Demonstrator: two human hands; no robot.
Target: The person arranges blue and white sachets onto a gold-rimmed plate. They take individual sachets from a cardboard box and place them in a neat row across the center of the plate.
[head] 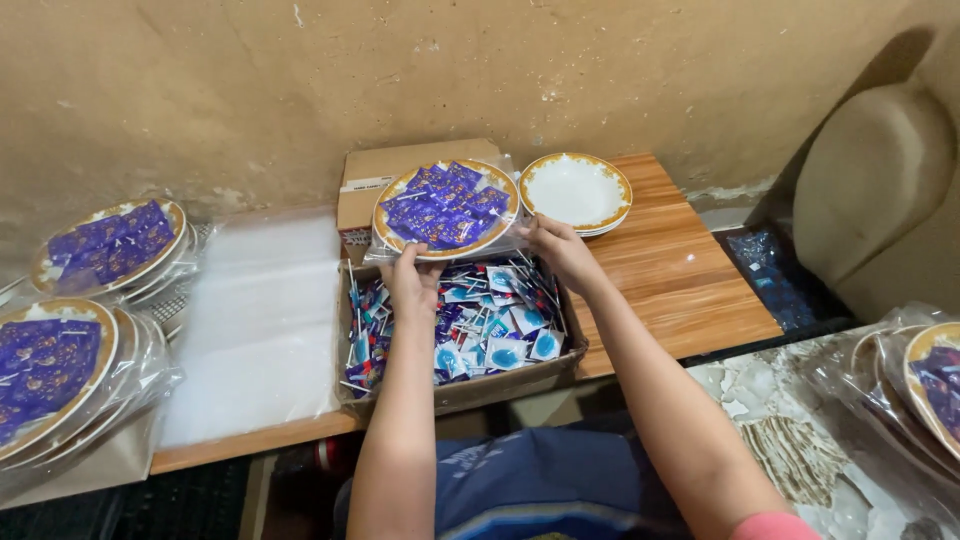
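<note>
A gold-rimmed plate (445,208) loaded with purple sachets sits in a clear plastic bag on top of a small cardboard box. My left hand (412,278) grips the bag's near left edge and my right hand (558,250) grips its near right edge. Below my hands a shallow cardboard tray (500,382) holds several blue, white and purple sachets (490,325). An empty white plate with a gold rim (576,191) stands on a short stack just right of the filled plate.
A pile of clear plastic bags (262,320) lies left of the tray on the wooden table (680,285). Bagged filled plates (60,370) are stacked at far left, more at far right (925,385). A rough wall runs behind.
</note>
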